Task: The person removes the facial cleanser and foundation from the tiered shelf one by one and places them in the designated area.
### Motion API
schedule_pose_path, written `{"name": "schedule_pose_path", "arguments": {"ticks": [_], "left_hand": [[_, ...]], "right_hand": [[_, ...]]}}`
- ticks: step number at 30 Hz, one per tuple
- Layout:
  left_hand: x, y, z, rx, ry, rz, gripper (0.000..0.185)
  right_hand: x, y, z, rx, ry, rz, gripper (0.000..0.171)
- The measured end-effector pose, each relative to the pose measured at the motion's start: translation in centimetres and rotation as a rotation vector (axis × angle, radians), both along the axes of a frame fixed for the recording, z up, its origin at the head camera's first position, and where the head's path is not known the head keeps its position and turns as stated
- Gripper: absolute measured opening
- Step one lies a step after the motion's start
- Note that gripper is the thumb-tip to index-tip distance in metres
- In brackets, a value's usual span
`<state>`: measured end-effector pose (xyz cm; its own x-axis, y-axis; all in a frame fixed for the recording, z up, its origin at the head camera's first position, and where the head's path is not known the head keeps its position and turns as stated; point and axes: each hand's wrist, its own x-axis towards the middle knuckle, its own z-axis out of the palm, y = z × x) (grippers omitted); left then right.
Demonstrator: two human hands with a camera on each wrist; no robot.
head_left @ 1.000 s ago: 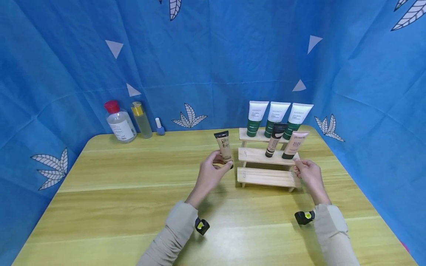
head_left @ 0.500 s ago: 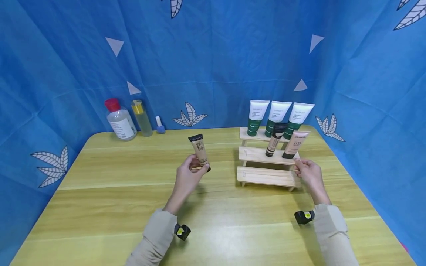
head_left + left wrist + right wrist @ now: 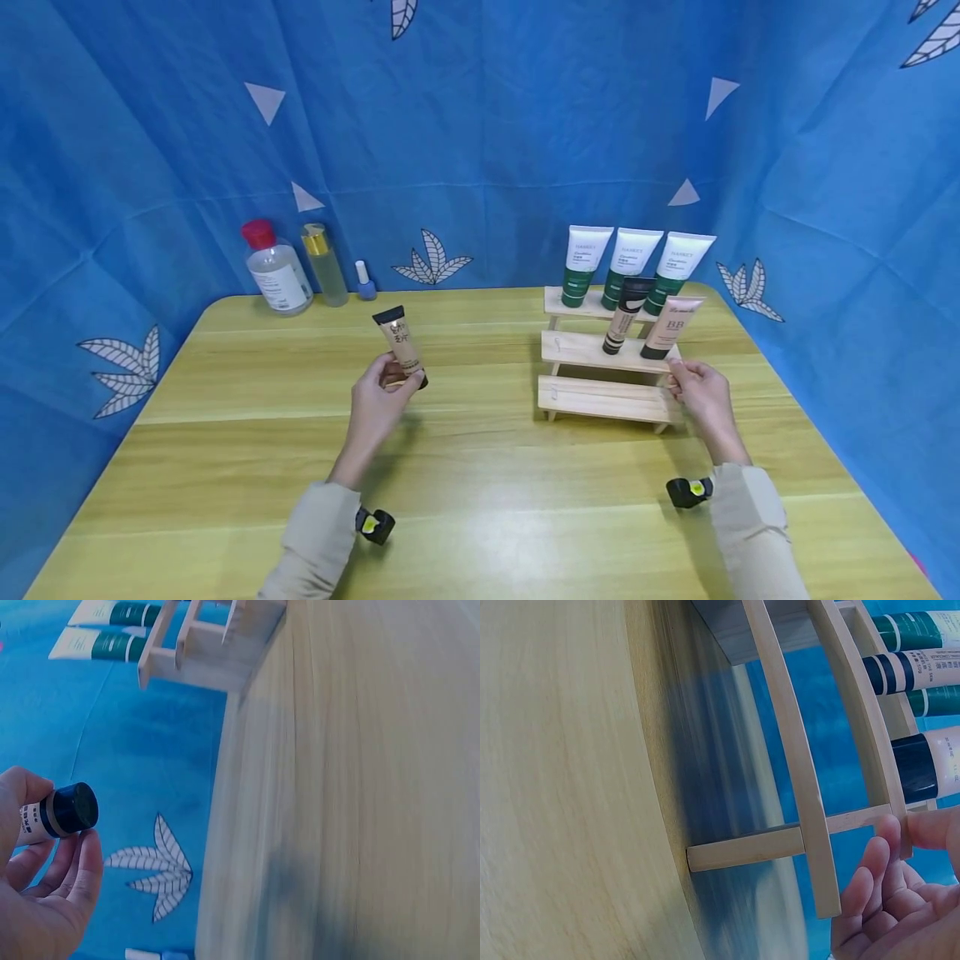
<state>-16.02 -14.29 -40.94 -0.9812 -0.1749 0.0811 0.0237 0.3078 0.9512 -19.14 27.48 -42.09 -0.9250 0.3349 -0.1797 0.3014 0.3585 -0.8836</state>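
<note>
Wooden table [image 3: 225, 467] under all items, blue cloth backdrop [image 3: 480, 125] with white leaf prints behind. Three-step wooden rack [image 3: 600, 400] standing right of centre: three green-and-white tubes [image 3: 628, 265] on top step, black-capped striped tube [image 3: 621, 321] and pink tube [image 3: 667, 327] on middle step, bottom step bare. Clear bottle with red cap [image 3: 273, 268], slim bottle with gold cap [image 3: 324, 263] and small blue bottle [image 3: 365, 283] grouped at far left corner, well apart from rack.

Head view alone covers whole layout and both hands. Left wrist view adds round black cap end of beige tube [image 3: 64, 812] seen end-on, plus rack from side; table surface blurred. Right wrist view adds underside slats of rack and fingertips [image 3: 881, 847] against an end slat; not visible from head.

Writing: "BB" legible on pink tube. Small brand line on green-and-white tubes too fine to read. Dark characters on beige tube, unreadable.

Left hand [image 3: 375, 408]: fingers curled round lower end of beige tube [image 3: 402, 346], held upright above table left of centre, black end uppermost, clear of rack. Right hand [image 3: 697, 392]: pinching right end of rack at middle step.

Against earlier frames: beige tube and left hand displaced leftward, away from rack. Right hand and rack contents unchanged.
</note>
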Motion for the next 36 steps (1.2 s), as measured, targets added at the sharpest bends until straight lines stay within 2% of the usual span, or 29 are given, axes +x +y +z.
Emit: {"name": "schedule_pose_path", "arguments": {"ticks": [8, 17, 24, 31, 36], "left_hand": [[-0.2, -3.3, -0.4, -0.016, -0.041, 0.064, 0.042], [-0.8, -8.2, -1.3, -0.138, -0.084, 0.188, 0.044], [-1.2, -12.0, -1.8, -0.19, -0.108, 0.28, 0.045], [-2.4, -15.0, -2.9, -0.201, -0.175, 0.304, 0.049], [-2.7, -17.0, -3.3, -0.218, -0.199, 0.29, 0.05]], "right_hand": [[-0.2, 0.1, -0.2, -0.021, -0.012, -0.004, 0.056], [0.6, 0.3, -0.4, -0.032, 0.006, -0.007, 0.055], [0.2, 0.0, -0.4, -0.054, 0.021, -0.002, 0.056], [0.1, 0.0, -0.3, -0.064, 0.028, -0.007, 0.055], [0.1, -0.1, -0.4, -0.078, 0.033, -0.037, 0.05]]}}
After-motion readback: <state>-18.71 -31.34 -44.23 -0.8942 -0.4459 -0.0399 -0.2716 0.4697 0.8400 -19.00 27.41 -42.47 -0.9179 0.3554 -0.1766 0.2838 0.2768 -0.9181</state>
